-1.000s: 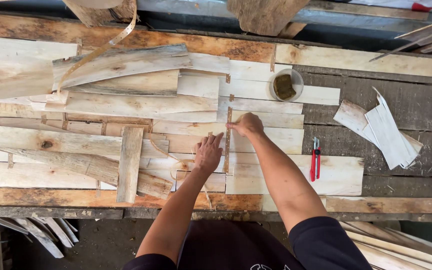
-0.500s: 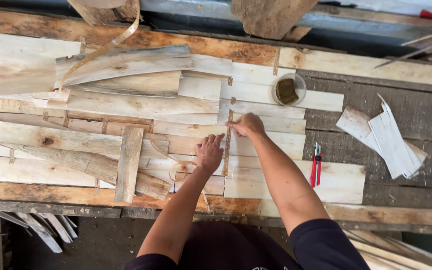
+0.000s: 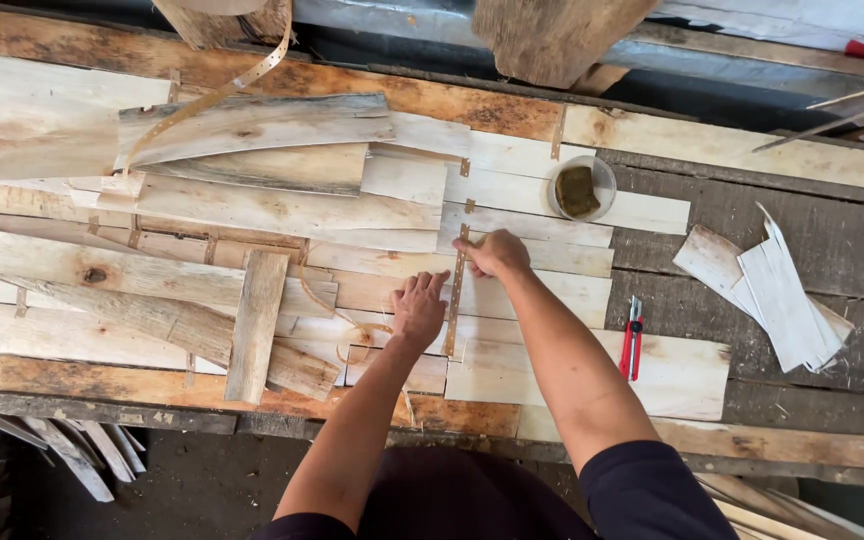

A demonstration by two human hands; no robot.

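Head view, compared with the pictures a second ago and half a second ago: little has changed. Both hands stay at the same seam between pale veneer sheets [image 3: 512,300] on the worktop [image 3: 782,200]. The left hand [image 3: 419,308] remains flat, fingers together and pointing away from the person, pressing the sheet just left of the tape strip [image 3: 455,300]. The right hand [image 3: 492,253] remains at the strip's far end, fingers curled down onto it; whether it pinches the strip or only presses it cannot be told. Judgement: the strip is being held and pressed along the joint, and the work has not moved on to another seam.

Orientation: the strip is narrow and brownish. Its long axis runs from the person's near side to the far side, leaning slightly right at the far end, from about the level of the left wrist up to the right hand. It crosses the sheets, whose long axes run left to right.

Surroundings: a red-handled tool [image 3: 632,336] lies on the sheet right of the right forearm, apart from it. A round bowl [image 3: 582,187] with a brown sponge sits beyond the right hand. A stack of offcuts [image 3: 777,290] lies well to the right. A loose board [image 3: 255,325] stands across the sheets to the left.
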